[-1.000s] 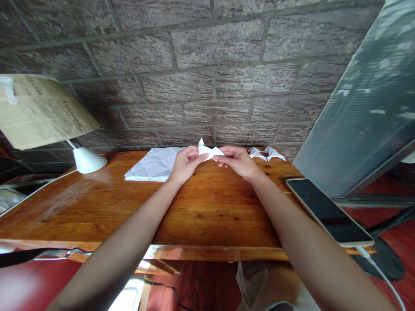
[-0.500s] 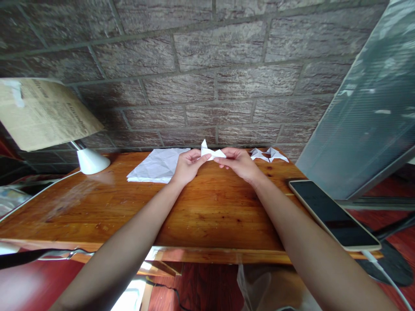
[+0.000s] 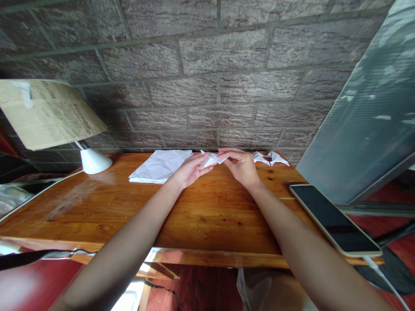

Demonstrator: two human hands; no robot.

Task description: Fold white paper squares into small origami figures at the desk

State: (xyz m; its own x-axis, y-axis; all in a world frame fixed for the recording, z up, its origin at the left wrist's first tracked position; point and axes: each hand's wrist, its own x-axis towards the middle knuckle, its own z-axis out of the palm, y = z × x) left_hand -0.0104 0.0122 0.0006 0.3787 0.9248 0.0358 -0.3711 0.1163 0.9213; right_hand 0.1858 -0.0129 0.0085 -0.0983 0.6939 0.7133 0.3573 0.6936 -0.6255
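Note:
Between my hands, above the back of the wooden table (image 3: 207, 216), is a small white folded paper piece (image 3: 212, 159) with pointed corners. My left hand (image 3: 193, 170) is turned partly palm up and supports it, the thumb lying on its left side and the fingers beneath. My right hand (image 3: 241, 164) pinches its right end between thumb and fingers. Just left of my left hand lies a stack of creased white paper sheets (image 3: 160, 165). Beyond my right hand, two folded white paper shapes (image 3: 275, 158) rest near the back edge.
A white lamp (image 3: 95, 160) with a newsprint-like shade (image 3: 53, 114) stands at the left. A smartphone (image 3: 333, 218) with a charging cable (image 3: 384, 274) lies on the right edge. Behind the table rises a brick-patterned wall (image 3: 194, 90), with a translucent panel (image 3: 359, 116) at right.
My left hand has rolled palm upward beneath the paper piece. The piece has tipped flatter, its tall upright point now lowered. My right hand has shifted its pinch on the right end.

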